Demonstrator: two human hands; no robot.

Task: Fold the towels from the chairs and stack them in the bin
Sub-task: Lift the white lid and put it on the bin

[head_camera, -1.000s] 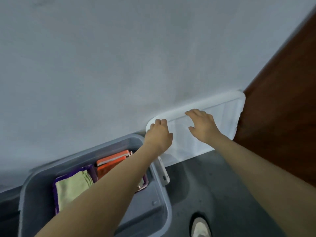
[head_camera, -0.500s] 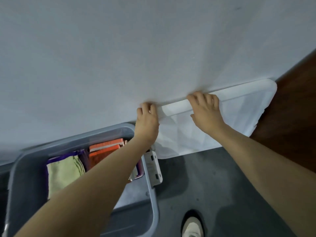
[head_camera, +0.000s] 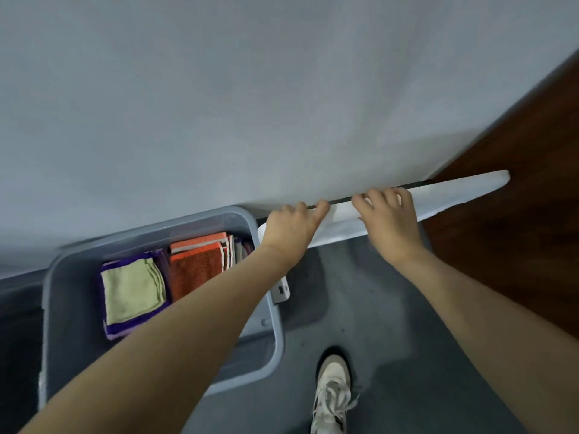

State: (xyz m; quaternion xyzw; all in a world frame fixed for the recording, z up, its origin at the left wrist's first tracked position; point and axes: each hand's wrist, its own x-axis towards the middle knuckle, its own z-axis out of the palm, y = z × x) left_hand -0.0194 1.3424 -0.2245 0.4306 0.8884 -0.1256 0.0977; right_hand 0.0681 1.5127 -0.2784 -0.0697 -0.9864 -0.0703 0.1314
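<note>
Bin lid [head_camera: 438, 195] was white plastic, prob light, stiff but a bit flexy, smooth; best held along its upper edge. Both hands gripped that edge: left hand [head_camera: 291, 228] near the lid's left end, right hand [head_camera: 387, 220] just beside it. Lid leaned on the wall [head_camera: 282, 89], right of the grey bin [head_camera: 269, 308], w/ folded towels [head_camera: 194, 267] stacked inside.

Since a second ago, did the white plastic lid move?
Yes. The white plastic lid has tipped away from the grey wall; a dark gap now shows between them.
</note>
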